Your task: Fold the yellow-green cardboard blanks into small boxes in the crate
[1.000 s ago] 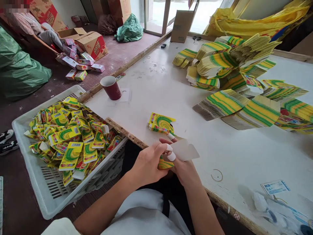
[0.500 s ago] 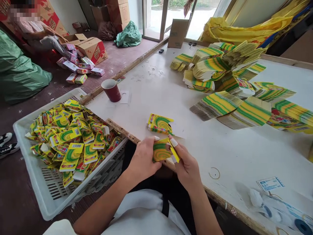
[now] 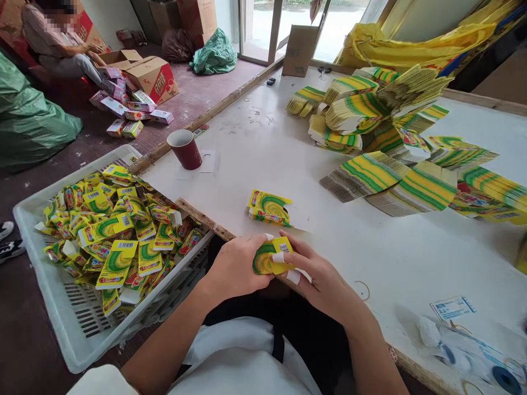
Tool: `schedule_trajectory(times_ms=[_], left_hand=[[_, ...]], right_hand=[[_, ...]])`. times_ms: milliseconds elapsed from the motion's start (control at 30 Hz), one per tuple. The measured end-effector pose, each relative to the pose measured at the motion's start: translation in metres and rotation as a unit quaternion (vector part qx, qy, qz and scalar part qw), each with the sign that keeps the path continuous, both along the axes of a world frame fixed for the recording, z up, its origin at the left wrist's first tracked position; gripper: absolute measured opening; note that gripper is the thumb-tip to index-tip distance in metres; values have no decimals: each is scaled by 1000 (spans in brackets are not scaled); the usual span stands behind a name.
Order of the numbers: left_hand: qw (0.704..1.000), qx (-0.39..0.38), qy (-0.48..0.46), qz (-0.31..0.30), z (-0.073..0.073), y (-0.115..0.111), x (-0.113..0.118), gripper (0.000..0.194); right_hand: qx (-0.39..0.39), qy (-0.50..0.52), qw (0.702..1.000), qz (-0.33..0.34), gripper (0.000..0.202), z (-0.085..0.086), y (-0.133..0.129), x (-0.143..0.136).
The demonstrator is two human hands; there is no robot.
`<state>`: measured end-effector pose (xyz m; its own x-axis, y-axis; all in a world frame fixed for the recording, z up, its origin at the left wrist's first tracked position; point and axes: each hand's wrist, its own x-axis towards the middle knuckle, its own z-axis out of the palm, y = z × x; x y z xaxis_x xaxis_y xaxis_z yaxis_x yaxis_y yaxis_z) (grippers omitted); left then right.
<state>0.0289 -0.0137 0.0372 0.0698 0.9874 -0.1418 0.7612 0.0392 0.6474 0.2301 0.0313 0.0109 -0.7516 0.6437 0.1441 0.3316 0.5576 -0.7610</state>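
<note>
Between my two hands, at the table's near edge, is a small yellow and green carton point(image 3: 263, 259) with a barcode on its end panel. My left hand point(image 3: 236, 262) is wrapped round its left side. White tape covers some fingertips of my right hand point(image 3: 310, 269), which pinches the right end where the flap lies. Just beyond, a second yellow carton point(image 3: 269, 207) lies on the white table point(image 3: 247, 148), its right end open. To my left, a white plastic crate point(image 3: 61, 334) holds a heap of similar yellow cartons point(image 3: 117, 263).
Flattened carton stacks point(image 3: 366, 170) spread over the table's right side. A maroon mug point(image 3: 185, 151) stands near the left edge. Plastic wrap and a tape roll point(image 3: 504, 378) lie at lower right. A person point(image 3: 61, 46) sits at the far left beside cardboard boxes point(image 3: 152, 79).
The end flap of the held carton stood out before and now lies folded over, barcode showing. My right hand has turned, its fingers now over the carton's end.
</note>
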Motion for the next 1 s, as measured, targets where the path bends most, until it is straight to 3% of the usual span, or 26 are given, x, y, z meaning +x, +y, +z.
schedule_trajectory(times_ms=[133,267,367,533,633,700,733,800,867,933,1000], left_hand=[[1000,0,6,-19,1,2,-2,51],[999,-21,11,-44,2,4,-6,39],[998,-18,27,-50,3,4,-6,41],[999,14,28,-29,-2,0,2,45],[995,25,-87,42,-9,-5,1,48],[953,82,-254,145,-13,-8,-9,43],[905,135,-343,211,-14,-8,-16,41],[768,253,-476,345,-14,-6,-34,46],[652,297,-543,438,-13,-2,-50,56],[607,260,-574,484,-14,2,-58,59],[609,195,-597,485,-19,4,-55,54]], right_hand=[[12,1,1000,-21,37,-4,-3,-5],[-20,13,1000,13,32,-4,-1,1],[-35,29,999,17,32,-6,-1,4],[-66,111,986,-109,38,-22,-16,-13],[-121,159,967,-156,58,-27,-17,-23],[-110,177,962,-177,60,-28,-7,-25],[-87,172,962,-193,57,-27,1,-25],[-20,123,963,-238,47,-27,20,-23],[36,55,961,-269,42,-29,38,-25],[64,8,958,-279,42,-33,51,-31],[72,-15,958,-279,43,-38,58,-40]])
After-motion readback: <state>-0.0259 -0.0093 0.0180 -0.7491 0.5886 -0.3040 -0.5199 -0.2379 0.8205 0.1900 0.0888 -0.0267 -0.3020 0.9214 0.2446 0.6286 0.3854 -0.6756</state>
